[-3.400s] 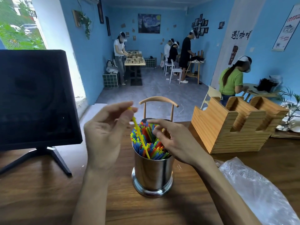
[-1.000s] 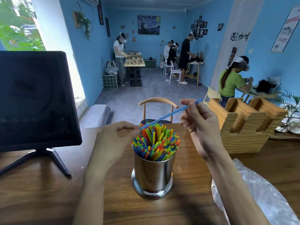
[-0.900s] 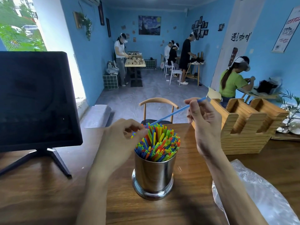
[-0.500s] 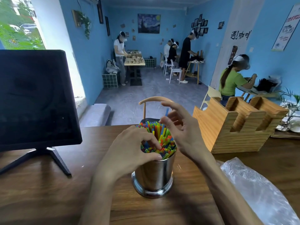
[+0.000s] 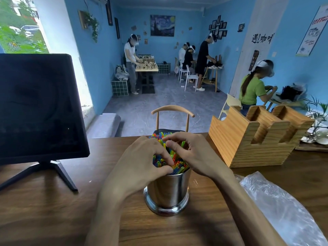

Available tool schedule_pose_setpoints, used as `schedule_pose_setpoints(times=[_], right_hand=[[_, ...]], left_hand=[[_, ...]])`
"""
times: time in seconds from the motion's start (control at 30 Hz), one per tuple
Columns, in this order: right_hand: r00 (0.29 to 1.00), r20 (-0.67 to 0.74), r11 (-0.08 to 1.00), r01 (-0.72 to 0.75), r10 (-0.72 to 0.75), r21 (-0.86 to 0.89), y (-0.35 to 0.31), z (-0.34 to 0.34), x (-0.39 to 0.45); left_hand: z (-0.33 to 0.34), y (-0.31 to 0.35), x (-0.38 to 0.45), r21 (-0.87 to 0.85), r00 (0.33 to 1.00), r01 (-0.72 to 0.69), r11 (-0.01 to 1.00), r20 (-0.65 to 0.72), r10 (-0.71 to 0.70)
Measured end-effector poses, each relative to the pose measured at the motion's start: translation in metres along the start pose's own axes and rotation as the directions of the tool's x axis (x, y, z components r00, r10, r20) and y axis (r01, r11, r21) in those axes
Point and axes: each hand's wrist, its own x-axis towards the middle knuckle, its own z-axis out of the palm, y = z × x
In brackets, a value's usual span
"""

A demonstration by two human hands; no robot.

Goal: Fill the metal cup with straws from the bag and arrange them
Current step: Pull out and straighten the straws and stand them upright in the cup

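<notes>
Head view: both hands over colourful straws (image 5: 174, 159) packed in metal cup (image 5: 167, 191) mid-table (image 5: 53, 219), left hand (image 5: 142, 163) and right hand (image 5: 193, 155) with curled fingers pressing straw tops; plastic bag (image 5: 284, 208) at right edge.

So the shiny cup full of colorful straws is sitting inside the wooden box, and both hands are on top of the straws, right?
Not quite. The head view shows the metal cup standing on the bare wooden table, apart from the wooden box, which sits farther back to the right. The rest is right: the cup is full of colorful straws, and the left hand and right hand are both on top of them.
</notes>
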Motion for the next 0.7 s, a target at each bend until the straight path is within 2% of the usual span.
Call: schedule_pose_setpoints(times=[0.33, 0.43, 0.57, 0.7], right_hand=[[1.000, 0.030, 1.000, 0.002, -0.002, -0.019, -0.0018, 0.0018, -0.0013], [0.999, 0.037, 1.000, 0.006, -0.005, -0.028, -0.0030, 0.0011, -0.0015], [0.999, 0.036, 1.000, 0.012, -0.012, -0.012, -0.0051, -0.0003, -0.0019], [0.999, 0.043, 1.000, 0.009, -0.008, -0.012, -0.0051, -0.0010, -0.0024]], left_hand=[[0.0038, 0.0043, 0.0005, 0.039, 0.999, -0.034, 0.999, 0.027, 0.033], [0.0023, 0.0043, -0.0011, 0.001, 1.000, -0.029, 1.000, 0.008, 0.029], [-0.0032, 0.0086, -0.0023, -0.121, 0.996, -0.012, 0.993, -0.091, 0.001], [-0.0049, 0.0078, -0.0039, -0.074, 1.000, 0.012, 0.997, -0.023, -0.014]])
